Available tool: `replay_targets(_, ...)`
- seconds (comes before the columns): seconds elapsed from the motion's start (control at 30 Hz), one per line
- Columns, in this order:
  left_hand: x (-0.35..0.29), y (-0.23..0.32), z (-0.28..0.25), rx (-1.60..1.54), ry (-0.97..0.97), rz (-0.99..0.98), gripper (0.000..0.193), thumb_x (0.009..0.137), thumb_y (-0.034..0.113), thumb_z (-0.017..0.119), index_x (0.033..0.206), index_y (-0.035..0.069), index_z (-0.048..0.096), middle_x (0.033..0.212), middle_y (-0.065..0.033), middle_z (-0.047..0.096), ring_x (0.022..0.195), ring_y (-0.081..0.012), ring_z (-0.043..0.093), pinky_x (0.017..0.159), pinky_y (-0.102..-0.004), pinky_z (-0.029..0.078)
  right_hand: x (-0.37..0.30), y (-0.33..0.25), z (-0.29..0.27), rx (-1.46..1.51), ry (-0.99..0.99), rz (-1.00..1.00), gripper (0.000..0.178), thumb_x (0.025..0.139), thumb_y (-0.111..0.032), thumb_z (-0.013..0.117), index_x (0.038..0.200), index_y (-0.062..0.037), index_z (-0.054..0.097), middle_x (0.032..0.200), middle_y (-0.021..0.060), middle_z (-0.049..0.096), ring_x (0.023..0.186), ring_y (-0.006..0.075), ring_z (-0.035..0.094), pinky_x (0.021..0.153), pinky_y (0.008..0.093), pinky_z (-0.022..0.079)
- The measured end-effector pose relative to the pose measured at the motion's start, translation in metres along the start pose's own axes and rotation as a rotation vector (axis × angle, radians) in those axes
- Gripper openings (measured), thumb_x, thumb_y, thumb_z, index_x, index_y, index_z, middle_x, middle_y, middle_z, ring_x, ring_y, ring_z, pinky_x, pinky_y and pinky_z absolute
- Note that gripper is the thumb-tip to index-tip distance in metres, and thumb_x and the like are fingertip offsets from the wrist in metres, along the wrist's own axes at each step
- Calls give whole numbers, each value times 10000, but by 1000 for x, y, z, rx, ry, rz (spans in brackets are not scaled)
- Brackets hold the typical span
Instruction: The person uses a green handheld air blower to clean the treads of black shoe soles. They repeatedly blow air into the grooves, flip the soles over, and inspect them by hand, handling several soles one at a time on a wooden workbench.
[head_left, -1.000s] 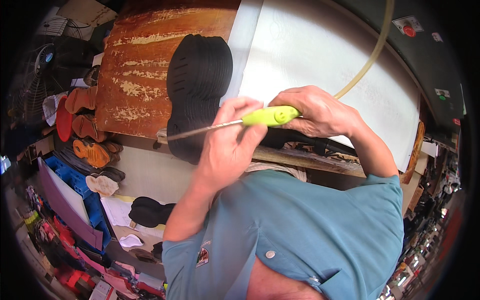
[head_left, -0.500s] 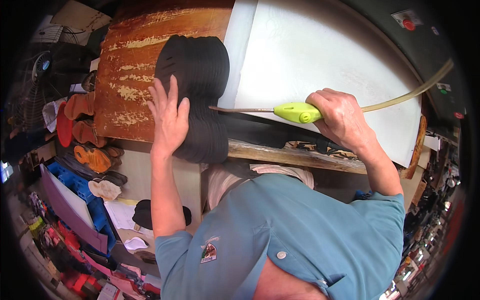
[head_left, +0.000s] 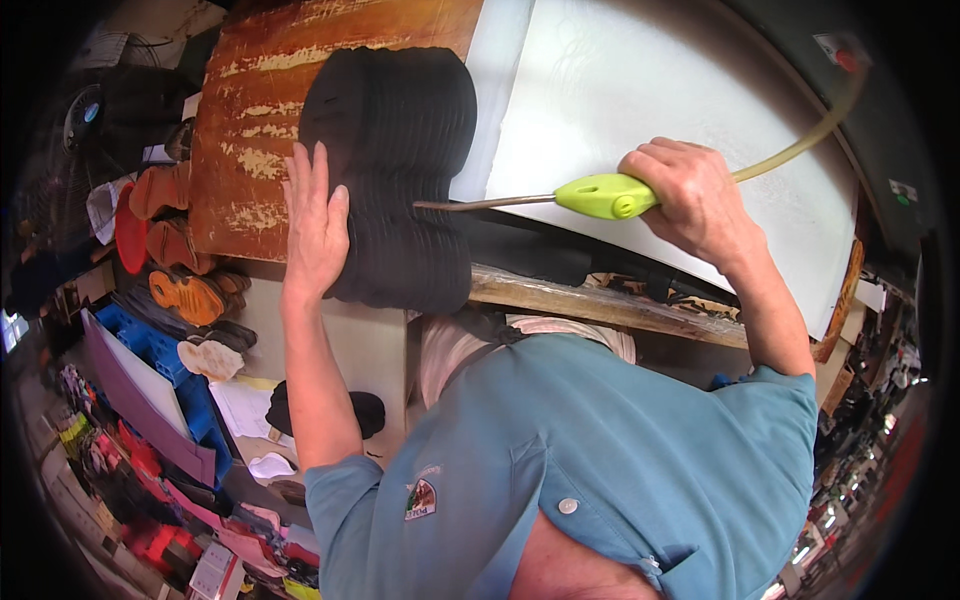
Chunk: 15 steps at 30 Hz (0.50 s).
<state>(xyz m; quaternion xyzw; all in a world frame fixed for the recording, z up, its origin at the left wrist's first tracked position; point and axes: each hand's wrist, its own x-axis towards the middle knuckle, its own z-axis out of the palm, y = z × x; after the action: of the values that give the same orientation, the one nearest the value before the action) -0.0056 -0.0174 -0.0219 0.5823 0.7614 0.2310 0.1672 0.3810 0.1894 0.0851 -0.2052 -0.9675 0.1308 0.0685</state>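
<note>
A thick stack of black sole-shaped sheets (head_left: 420,130) leans over the table's near edge, its layers showing as fine ridges along the right side. My left hand (head_left: 318,235) lies flat against the left side of the stack, fingers stretched out and pointing away from me. In my right hand (head_left: 690,195) is a lime-green air blow gun (head_left: 605,196), the fingers wrapped round its rear part. Its long thin metal nozzle (head_left: 490,204) points left, with the tip at the ridged edges near the stack's narrow waist. A yellowish hose (head_left: 810,135) runs from it to the upper right.
The stack rests on a worn brown board (head_left: 250,100); a white sheet-topped surface (head_left: 600,90) lies to its right. Brown sole pieces (head_left: 190,295), a blue crate (head_left: 150,345) and a small black pad (head_left: 360,413) are at left. A fan (head_left: 85,110) stands far left.
The stack has spread wider, its layers fanned further apart. My left hand has shifted left and slightly nearer me. The right hand and blow gun have moved slightly right and away from me.
</note>
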Motion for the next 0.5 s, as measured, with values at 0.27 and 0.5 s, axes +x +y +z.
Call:
replay_targets(0.27, -2, -11, -6, 113, -4, -47, 617, 1150, 340, 439, 1702, 96, 308, 1770, -280, 163, 1630, -521, 102, 1322, -579, 110, -4, -4, 6, -59, -31, -51, 230, 762, -72, 812, 924, -72, 649, 786, 82, 679, 759, 289, 690, 659, 422, 565)
replay_targets(0.5, 3, -15, -18, 55, -42, -62, 648, 1150, 393, 435, 1710, 105, 284, 1777, -266, 153, 1637, -508, 89, 1316, -600, 102, -1, -16, 7, -39, -93, -22, 233, 772, -93, 815, 927, -76, 642, 819, 82, 684, 804, 292, 698, 697, 434, 576)
